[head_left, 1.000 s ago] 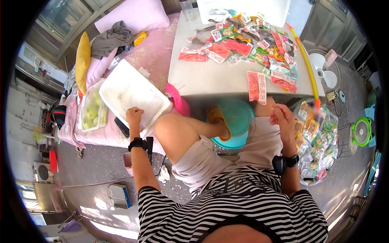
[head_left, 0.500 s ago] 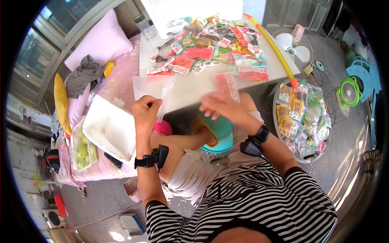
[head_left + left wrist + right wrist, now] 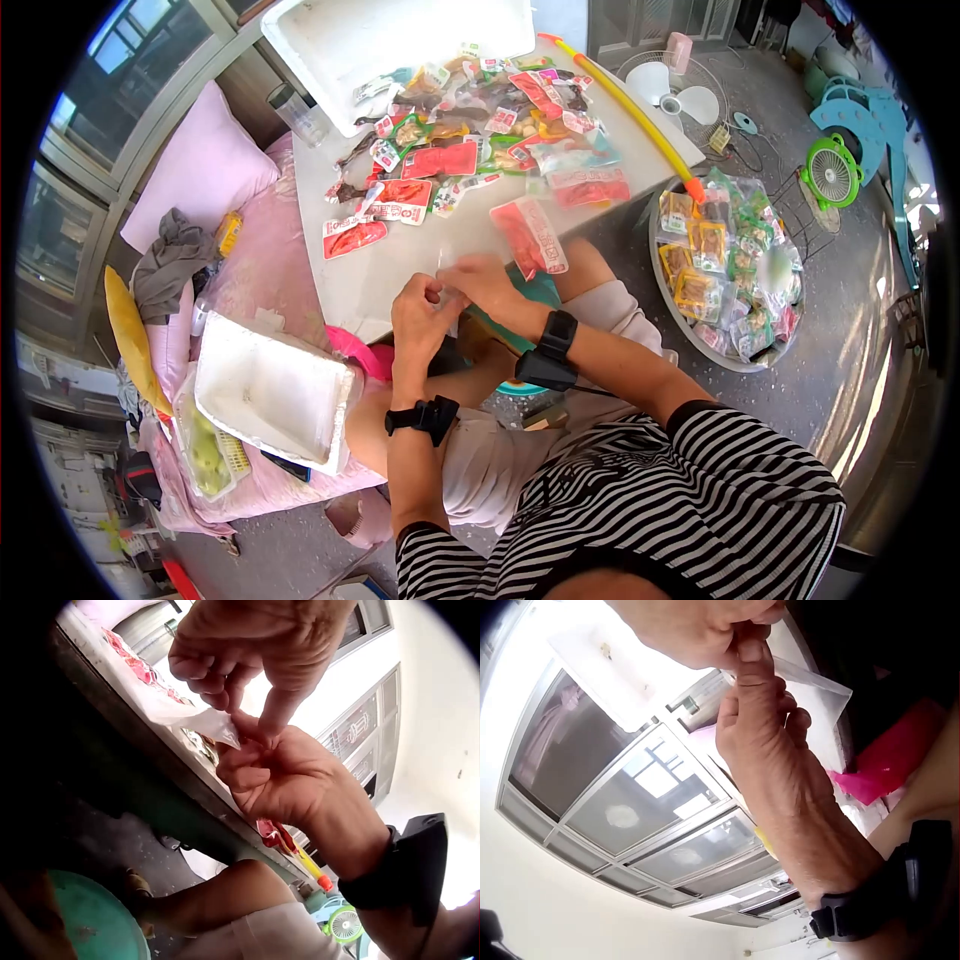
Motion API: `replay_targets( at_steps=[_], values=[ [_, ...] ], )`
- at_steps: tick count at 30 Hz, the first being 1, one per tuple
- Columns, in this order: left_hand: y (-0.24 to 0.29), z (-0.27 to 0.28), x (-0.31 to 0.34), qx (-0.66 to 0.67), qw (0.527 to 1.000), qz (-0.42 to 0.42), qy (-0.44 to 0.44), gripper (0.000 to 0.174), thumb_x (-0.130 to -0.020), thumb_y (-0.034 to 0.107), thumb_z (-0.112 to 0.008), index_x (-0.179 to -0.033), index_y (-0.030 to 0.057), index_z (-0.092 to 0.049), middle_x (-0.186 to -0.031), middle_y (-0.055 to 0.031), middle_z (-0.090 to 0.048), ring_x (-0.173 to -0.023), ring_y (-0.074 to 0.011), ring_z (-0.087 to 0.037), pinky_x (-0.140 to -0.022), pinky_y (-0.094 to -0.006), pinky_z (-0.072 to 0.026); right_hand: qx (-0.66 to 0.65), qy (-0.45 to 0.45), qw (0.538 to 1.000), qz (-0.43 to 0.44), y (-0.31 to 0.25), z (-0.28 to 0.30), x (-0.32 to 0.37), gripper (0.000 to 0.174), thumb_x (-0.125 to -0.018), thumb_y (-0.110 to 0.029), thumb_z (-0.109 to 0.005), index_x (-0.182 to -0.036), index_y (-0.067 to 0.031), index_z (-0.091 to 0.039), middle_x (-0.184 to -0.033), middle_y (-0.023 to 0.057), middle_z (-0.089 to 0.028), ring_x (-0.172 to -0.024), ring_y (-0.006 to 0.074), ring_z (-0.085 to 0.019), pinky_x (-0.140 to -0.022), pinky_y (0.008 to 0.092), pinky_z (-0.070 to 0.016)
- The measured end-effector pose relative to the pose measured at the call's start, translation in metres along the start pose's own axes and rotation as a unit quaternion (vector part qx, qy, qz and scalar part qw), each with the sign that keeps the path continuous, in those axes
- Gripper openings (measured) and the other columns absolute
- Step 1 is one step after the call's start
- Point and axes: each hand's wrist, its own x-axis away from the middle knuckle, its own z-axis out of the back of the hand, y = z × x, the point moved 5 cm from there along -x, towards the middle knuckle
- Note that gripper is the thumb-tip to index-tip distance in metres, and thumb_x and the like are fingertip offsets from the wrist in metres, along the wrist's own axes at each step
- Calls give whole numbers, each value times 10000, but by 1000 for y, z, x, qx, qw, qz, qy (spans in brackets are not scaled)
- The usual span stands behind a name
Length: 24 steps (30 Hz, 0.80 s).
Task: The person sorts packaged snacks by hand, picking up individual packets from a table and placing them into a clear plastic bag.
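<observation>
Clear plastic bag [image 3: 821, 694] is pinched between the thumb and curled fingers of the left hand [image 3: 418, 315] and, apparently, also by the right hand [image 3: 485, 282], at the near edge of the tabletop [image 3: 395, 275]; both hands are presumably needed to control limp film. Just beyond, a red packet [image 3: 530, 236] is laid apart from the packet heap [image 3: 475, 125], probably for easy reach. Behind the heap, a white foam box [image 3: 400, 40] is placed, perhaps as a backstop.
</observation>
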Motion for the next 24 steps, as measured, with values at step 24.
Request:
replay_targets(
  at_steps=[24],
  values=[
    [31, 39, 12, -277, 904, -130, 297, 109, -785, -34, -587, -866, 22, -539, -782, -141, -559, -742, -333, -558, -605, -431, -475, 386, 79, 903, 169, -57, 86, 49, 459, -766, -422, -692, -715, 30, -628, -691, 163, -631, -644, 265, -614, -592, 350, -466]
  ],
)
